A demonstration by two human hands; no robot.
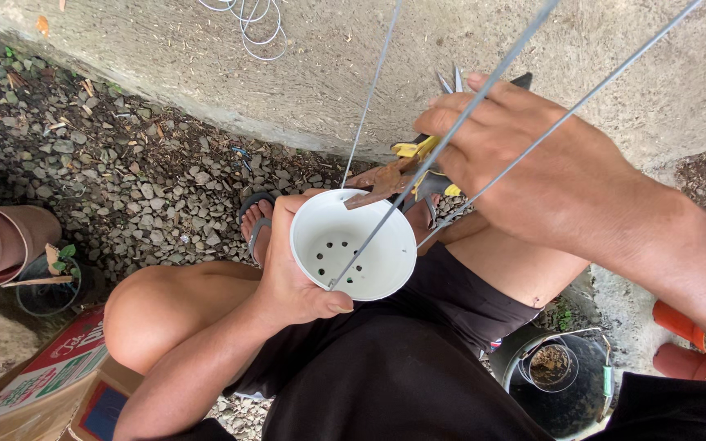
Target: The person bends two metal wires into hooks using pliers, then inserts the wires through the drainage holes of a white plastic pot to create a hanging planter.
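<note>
My left hand (pixel 292 278) grips a small white plastic pot (pixel 353 245) by its rim, thumb over the near edge; the pot's bottom has several drain holes. Three thin grey wires (pixel 484 90) rise from the pot's rim toward the top of the view. My right hand (pixel 533 171) is raised above the pot, closed on pliers with yellow and black handles (pixel 418 151), and one wire crosses its fingers. I am crouched, knees bent, in black shorts and sandals.
Gravel (pixel 124 171) covers the ground in front of a concrete wall (pixel 312 73). Brown pots (pixel 2 241) and a cardboard box (pixel 42 380) lie at the left. A black bucket (pixel 561 384) and orange pots (pixel 684 335) sit at the right. A wire coil (pixel 251 24) lies at the top.
</note>
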